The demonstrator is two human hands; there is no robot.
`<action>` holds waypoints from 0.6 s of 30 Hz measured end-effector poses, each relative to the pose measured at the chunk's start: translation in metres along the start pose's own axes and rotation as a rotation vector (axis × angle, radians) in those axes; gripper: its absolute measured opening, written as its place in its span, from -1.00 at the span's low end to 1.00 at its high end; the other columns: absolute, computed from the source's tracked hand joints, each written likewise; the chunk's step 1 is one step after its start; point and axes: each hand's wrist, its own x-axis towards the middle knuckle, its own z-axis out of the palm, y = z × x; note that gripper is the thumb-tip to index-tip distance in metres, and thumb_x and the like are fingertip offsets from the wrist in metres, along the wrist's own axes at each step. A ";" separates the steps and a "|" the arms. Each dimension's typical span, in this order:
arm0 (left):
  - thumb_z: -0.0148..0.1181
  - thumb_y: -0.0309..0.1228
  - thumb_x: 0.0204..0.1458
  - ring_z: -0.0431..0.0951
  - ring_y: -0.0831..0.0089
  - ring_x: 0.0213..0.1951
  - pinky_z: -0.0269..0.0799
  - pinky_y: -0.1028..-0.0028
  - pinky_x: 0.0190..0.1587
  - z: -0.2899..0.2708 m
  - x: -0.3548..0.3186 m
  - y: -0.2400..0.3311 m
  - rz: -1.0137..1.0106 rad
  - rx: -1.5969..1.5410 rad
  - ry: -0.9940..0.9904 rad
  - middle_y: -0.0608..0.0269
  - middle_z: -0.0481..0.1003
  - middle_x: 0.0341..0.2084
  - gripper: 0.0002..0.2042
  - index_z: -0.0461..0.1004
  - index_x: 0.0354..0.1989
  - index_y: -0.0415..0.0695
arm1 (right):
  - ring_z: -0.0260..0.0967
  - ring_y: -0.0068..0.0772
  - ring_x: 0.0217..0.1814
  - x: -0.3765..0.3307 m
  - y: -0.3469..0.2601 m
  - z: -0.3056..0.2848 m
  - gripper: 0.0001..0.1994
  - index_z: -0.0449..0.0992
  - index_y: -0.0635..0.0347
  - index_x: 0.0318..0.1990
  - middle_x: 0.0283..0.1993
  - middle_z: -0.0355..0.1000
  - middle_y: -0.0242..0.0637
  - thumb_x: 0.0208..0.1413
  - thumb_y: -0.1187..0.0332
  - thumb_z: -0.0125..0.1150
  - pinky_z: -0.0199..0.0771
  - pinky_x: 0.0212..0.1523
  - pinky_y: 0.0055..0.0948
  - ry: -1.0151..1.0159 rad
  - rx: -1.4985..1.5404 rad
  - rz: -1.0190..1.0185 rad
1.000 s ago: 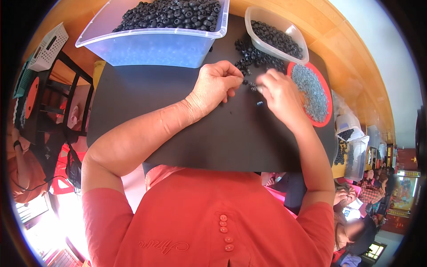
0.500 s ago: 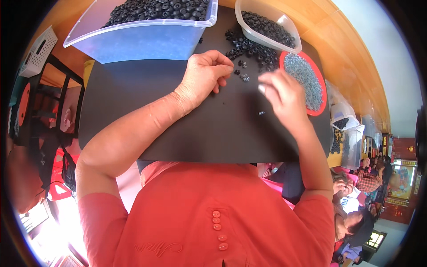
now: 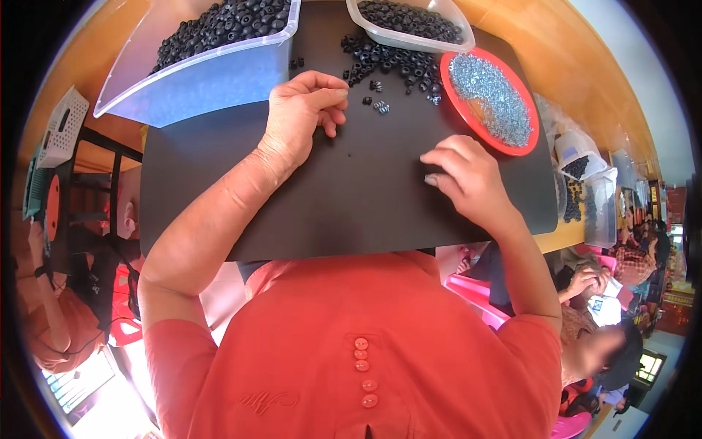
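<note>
The large translucent plastic tub [image 3: 197, 91] stood far left, heaped with black ring-shaped pieces [image 3: 227, 33]. To its right, the left hand [image 3: 300, 113] was poised at the table, thumb and forefinger drawn together at the tips; whether they gripped a piece could not be told. Just right of its fingertips lay several small dark pieces with silvery glints [image 3: 381, 107]. Farther off, a loose pile of black pieces [image 3: 398, 66] lay before a smaller translucent plastic container [image 3: 417, 45]. The right hand [image 3: 468, 175] was partly open, thumb just apart from forefinger, nothing visible in it, near a red round plate [image 3: 532, 139] of pale blue glassy beads [image 3: 504, 102]. In this inspector's judgement, pieces so small called for a light fingertip pinch, one at a time, the left hand steady.

The surface was a dark matte tabletop [image 3: 351, 197]. In the room, a white perforated plastic basket [image 3: 62, 135] stood left by a black frame [image 3: 110, 144]; right were clear plastic boxes [image 3: 599, 208] and another person's hands [image 3: 589, 282].
</note>
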 end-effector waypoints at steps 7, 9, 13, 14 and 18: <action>0.14 -0.51 0.11 0.49 0.48 -0.49 0.35 0.54 -0.51 -0.009 -0.006 0.018 -0.121 -0.023 0.025 0.19 0.49 -0.48 -0.87 0.46 -0.21 -0.31 | 0.37 -0.10 -0.21 -0.018 0.001 0.023 -0.75 0.48 0.27 -0.30 -0.31 0.34 -0.18 -0.22 0.66 0.25 0.41 -0.27 -0.25 0.170 -0.056 -0.028; 0.15 -0.51 0.10 0.48 0.49 -0.50 0.34 0.55 -0.52 -0.011 -0.016 0.025 -0.144 0.035 0.029 0.20 0.48 -0.48 -0.87 0.47 -0.22 -0.31 | 0.36 -0.09 -0.20 -0.019 -0.001 0.025 -0.76 0.43 0.26 -0.32 -0.31 0.33 -0.19 -0.21 0.65 0.26 0.41 -0.27 -0.25 0.172 -0.145 -0.004; 0.23 -0.56 -0.02 0.47 0.61 -0.52 0.37 0.59 -0.48 -0.021 -0.034 0.027 -0.063 0.433 0.049 0.28 0.50 -0.56 -0.87 0.54 -0.30 -0.34 | 0.33 -0.15 -0.12 -0.023 -0.001 0.026 -0.80 0.42 0.19 -0.29 -0.25 0.31 -0.22 -0.12 0.54 0.25 0.38 -0.18 -0.24 0.163 -0.216 0.002; 0.24 -0.56 -0.02 0.46 0.61 -0.52 0.38 0.59 -0.46 -0.023 -0.039 0.023 0.041 0.552 0.060 0.30 0.50 -0.55 -0.86 0.54 -0.28 -0.32 | 0.33 -0.14 -0.14 -0.021 -0.003 0.026 -0.80 0.42 0.19 -0.27 -0.26 0.31 -0.22 -0.10 0.55 0.23 0.37 -0.18 -0.23 0.182 -0.193 0.014; 0.29 -0.52 -0.06 0.53 0.38 -0.40 0.46 0.42 -0.29 -0.013 -0.026 0.003 0.417 0.860 0.001 0.15 0.50 -0.41 -0.80 0.53 -0.23 -0.25 | 0.35 -0.18 -0.28 -0.011 -0.002 0.028 -0.81 0.36 0.26 -0.21 -0.29 0.33 -0.19 0.03 0.65 0.16 0.39 -0.24 -0.39 0.215 0.120 0.131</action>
